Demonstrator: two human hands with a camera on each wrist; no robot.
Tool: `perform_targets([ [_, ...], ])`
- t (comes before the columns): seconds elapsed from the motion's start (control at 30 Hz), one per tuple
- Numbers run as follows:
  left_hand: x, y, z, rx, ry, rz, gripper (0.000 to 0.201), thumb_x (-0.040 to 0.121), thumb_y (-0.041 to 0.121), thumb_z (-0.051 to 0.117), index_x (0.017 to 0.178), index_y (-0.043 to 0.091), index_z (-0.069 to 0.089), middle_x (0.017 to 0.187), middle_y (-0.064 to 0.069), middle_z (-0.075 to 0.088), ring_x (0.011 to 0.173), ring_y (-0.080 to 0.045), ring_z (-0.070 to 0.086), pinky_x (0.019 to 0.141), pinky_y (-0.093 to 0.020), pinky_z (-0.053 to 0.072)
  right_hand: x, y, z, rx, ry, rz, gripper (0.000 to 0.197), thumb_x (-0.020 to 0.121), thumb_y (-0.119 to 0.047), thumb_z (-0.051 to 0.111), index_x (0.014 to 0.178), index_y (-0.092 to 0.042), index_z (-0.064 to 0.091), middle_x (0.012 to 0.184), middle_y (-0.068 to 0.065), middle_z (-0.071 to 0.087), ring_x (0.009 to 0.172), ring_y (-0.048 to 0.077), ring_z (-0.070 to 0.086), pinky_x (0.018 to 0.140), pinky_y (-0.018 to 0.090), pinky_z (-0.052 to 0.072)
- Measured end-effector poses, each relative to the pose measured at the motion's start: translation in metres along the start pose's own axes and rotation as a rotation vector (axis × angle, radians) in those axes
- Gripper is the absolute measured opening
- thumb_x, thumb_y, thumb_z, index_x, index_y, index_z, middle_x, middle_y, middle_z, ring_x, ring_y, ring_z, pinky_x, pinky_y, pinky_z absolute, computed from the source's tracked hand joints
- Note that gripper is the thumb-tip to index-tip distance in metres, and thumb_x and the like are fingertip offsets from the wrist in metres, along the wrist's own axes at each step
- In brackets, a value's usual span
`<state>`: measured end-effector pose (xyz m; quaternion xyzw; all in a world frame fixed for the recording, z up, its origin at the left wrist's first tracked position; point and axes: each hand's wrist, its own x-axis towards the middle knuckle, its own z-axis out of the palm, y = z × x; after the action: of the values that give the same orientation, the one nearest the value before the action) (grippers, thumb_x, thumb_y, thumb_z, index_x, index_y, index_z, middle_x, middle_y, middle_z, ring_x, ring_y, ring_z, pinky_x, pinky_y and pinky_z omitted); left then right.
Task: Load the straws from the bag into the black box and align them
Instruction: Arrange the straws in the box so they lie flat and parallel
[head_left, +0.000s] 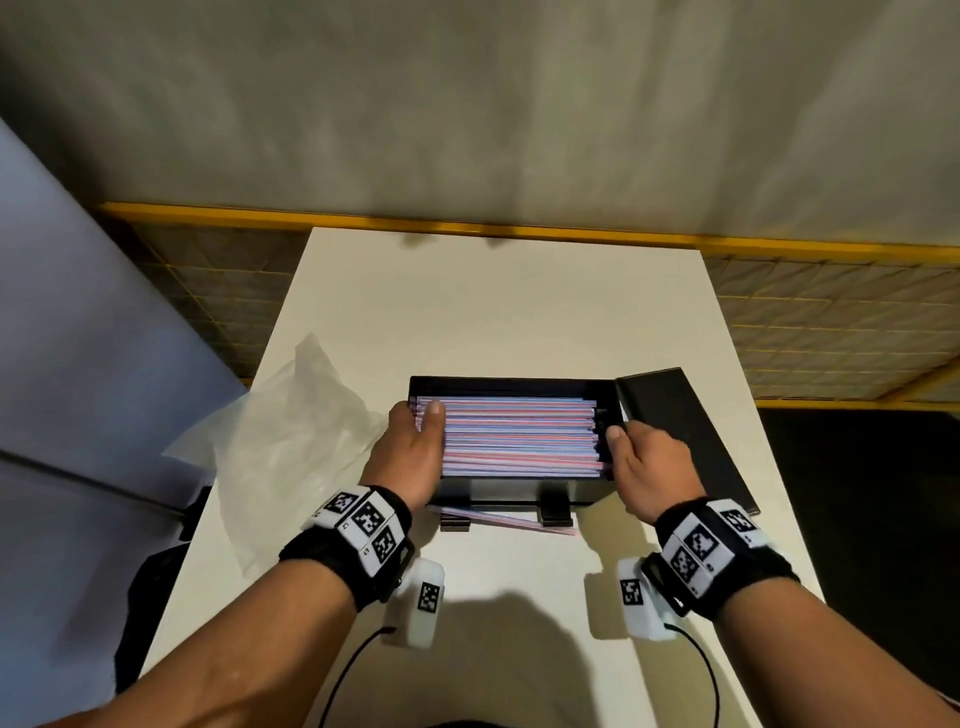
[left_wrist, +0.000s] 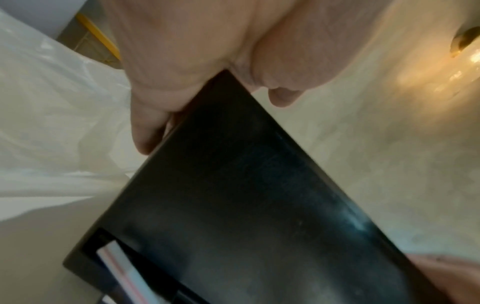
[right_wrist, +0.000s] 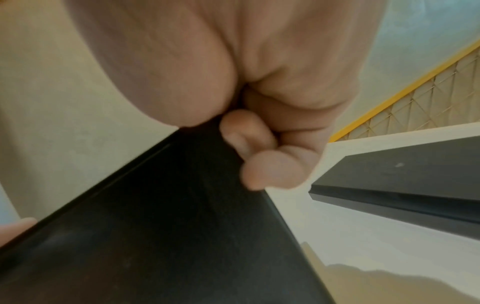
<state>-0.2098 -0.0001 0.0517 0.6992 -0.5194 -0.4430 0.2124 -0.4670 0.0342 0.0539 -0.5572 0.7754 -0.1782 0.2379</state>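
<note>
Gripping the black box at either end, the left hand curls over its left wall with the thumb on the straws, and the right hand clasps the right wall. Loading looks nearly done: the straws lie side by side, filling the box. The bag lies limp on the table, apparently emptied. A few stray straws remain under the near edge; the right-hand ends look slightly uneven.

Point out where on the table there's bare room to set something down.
Bare table lies between the black box and the far edge, and near the person behind the wrists. It's crowded left of the box, where the plastic bag lies, and right, where the lid rests. Both hands, left hand and right hand, flank the box; loose straws lie in front.
</note>
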Motion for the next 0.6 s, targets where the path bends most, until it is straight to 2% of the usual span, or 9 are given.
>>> perform_targets([
  [0.07, -0.003, 0.001, 0.0, 0.071, 0.064, 0.126, 0.061, 0.103, 0.049, 0.03, 0.152, 0.013, 0.025, 0.158, -0.009, 0.031, 0.146, -0.024, 0.029, 0.115, -0.032, 0.026, -0.009, -0.011, -0.009, -0.002, 0.166, -0.029, 0.027, 0.099, -0.042, 0.047, 0.099, -0.017, 0.058, 0.085, 0.008, 0.067, 0.085, 0.035, 0.064, 0.064, 0.032, 0.035],
  [0.13, -0.001, 0.0, 0.001, 0.149, 0.111, 0.287, 0.061, 0.104, 0.044, 0.028, 0.158, 0.018, 0.012, 0.166, -0.002, 0.006, 0.152, -0.014, 0.008, 0.12, -0.025, 0.008, -0.026, -0.027, -0.011, -0.047, 0.308, -0.218, 0.019, 0.093, -0.041, 0.057, 0.088, -0.023, 0.053, 0.071, -0.003, 0.063, 0.066, 0.029, 0.061, 0.057, 0.031, 0.04],
  [0.17, 0.002, -0.003, 0.002, 0.174, 0.104, 0.337, 0.059, 0.105, 0.043, 0.026, 0.158, 0.021, 0.013, 0.166, 0.001, 0.002, 0.152, -0.011, 0.005, 0.118, -0.021, 0.005, -0.037, -0.036, -0.007, -0.1, 0.291, -0.335, 0.021, 0.09, -0.039, 0.059, 0.081, -0.022, 0.051, 0.063, -0.003, 0.06, 0.06, 0.028, 0.06, 0.052, 0.03, 0.04],
  [0.23, 0.006, -0.007, 0.005, 0.174, 0.069, 0.346, 0.056, 0.105, 0.04, 0.024, 0.157, 0.022, 0.017, 0.166, 0.005, 0.001, 0.151, -0.006, 0.005, 0.112, -0.01, 0.001, -0.055, -0.046, 0.019, -0.227, 0.011, -0.424, 0.023, 0.087, -0.042, 0.056, 0.081, -0.02, 0.056, 0.07, 0.0, 0.064, 0.067, 0.028, 0.065, 0.054, 0.032, 0.046],
  [0.3, 0.007, -0.01, 0.008, 0.144, 0.083, 0.344, 0.056, 0.105, 0.04, 0.022, 0.157, 0.02, 0.017, 0.166, 0.007, 0.003, 0.148, 0.001, 0.003, 0.104, 0.002, -0.005, -0.059, -0.045, 0.048, -0.371, -0.347, -0.27, 0.029, 0.09, -0.046, 0.052, 0.102, -0.022, 0.063, 0.096, 0.004, 0.069, 0.091, 0.03, 0.066, 0.072, 0.035, 0.051],
  [0.37, 0.007, -0.012, 0.009, 0.118, 0.096, 0.36, 0.058, 0.104, 0.045, 0.019, 0.157, 0.021, 0.016, 0.165, 0.008, 0.005, 0.145, 0.006, 0.002, 0.102, 0.006, -0.007, -0.051, -0.039, 0.074, -0.507, -0.511, -0.185, 0.03, 0.094, -0.04, 0.051, 0.112, -0.019, 0.063, 0.111, 0.01, 0.068, 0.103, 0.034, 0.064, 0.083, 0.037, 0.051],
  [0.47, 0.008, -0.015, 0.009, 0.008, 0.1, 0.361, 0.064, 0.099, 0.054, 0.019, 0.156, 0.024, 0.02, 0.164, 0.01, 0.011, 0.145, 0.006, 0.007, 0.109, -0.001, -0.001, -0.039, -0.041, 0.089, -0.641, -0.536, -0.237, 0.029, 0.094, -0.018, 0.046, 0.115, -0.016, 0.066, 0.115, 0.013, 0.069, 0.106, 0.036, 0.065, 0.087, 0.038, 0.051],
  [0.53, 0.009, -0.017, 0.007, -0.162, 0.082, 0.321, 0.064, 0.098, 0.059, 0.023, 0.154, 0.028, 0.026, 0.162, 0.011, 0.021, 0.146, 0.003, 0.017, 0.12, -0.016, 0.008, -0.037, -0.042, 0.092, -0.678, -0.536, -0.295, 0.029, 0.094, -0.015, 0.044, 0.115, -0.015, 0.065, 0.116, 0.014, 0.068, 0.107, 0.037, 0.064, 0.086, 0.037, 0.05],
  [0.6, 0.013, -0.019, 0.002, -0.354, 0.087, 0.25, 0.071, 0.091, 0.07, 0.025, 0.151, 0.033, 0.033, 0.157, 0.013, 0.033, 0.144, -0.002, 0.03, 0.122, -0.033, 0.02, -0.039, -0.043, 0.09, -0.705, -0.539, -0.353, 0.028, 0.093, -0.014, 0.045, 0.114, -0.016, 0.063, 0.114, 0.014, 0.069, 0.106, 0.037, 0.064, 0.084, 0.036, 0.049],
])
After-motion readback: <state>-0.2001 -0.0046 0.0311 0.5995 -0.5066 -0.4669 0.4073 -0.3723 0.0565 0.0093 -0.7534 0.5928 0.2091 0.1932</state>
